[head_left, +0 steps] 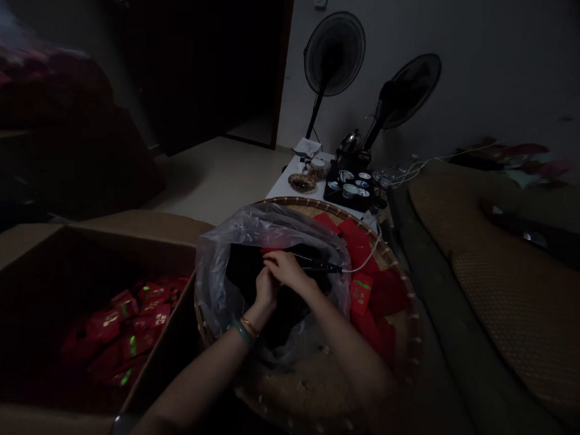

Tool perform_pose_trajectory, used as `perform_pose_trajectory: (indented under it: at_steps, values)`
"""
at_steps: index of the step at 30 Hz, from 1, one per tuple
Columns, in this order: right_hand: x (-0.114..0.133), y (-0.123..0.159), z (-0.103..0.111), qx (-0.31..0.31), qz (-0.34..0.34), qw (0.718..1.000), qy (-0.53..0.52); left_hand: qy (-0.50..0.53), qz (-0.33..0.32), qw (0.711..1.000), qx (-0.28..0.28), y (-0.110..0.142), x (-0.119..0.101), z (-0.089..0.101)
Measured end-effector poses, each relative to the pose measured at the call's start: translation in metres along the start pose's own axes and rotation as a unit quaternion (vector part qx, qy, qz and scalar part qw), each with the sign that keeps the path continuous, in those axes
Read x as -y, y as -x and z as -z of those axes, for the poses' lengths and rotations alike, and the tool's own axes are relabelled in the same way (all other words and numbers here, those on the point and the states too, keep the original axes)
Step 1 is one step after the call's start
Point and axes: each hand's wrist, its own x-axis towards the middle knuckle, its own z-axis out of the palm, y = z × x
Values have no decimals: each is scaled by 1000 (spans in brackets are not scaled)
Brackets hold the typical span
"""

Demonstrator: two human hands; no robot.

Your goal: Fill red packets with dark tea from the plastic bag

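Both my hands meet over the mouth of a clear plastic bag (229, 245) with dark contents, which lies on a round woven tray (325, 394). My left hand (265, 288), bangles at its wrist, is closed with fingers pinched on something small I cannot make out. My right hand (287, 268) is closed too, fingers curled over a dark sealer-like tool (320, 264) with a white cord (370, 253) and a red edge beneath it. Several red packets (369, 291) lie on the tray right of the bag.
A cardboard box (44, 251) at left holds several red packets (127, 331). Beyond the tray, a small table carries a tea set (353, 183) and kettle. Two standing fans (334, 54) are by the wall. A mat-covered sofa (511, 286) is on the right.
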Motion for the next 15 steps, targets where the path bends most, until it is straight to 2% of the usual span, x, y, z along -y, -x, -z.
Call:
perform_pose_trajectory:
  at_steps: [3, 5, 10, 15]
  values:
    - [-30, -19, -5, -47, -45, 985, 163, 11, 9, 1000, -8, 2, -4, 2]
    - [-41, -32, -10, -60, -35, 974, 215, 15, 3, 1000, -15, 3, -6, 4]
    - [-50, -54, -19, -28, -29, 969, 242, 15, -11, 1000, -25, -1, -12, 8]
    - [-55, -54, -21, -31, -21, 970, 241, 10, -12, 999, -29, -4, -8, 8]
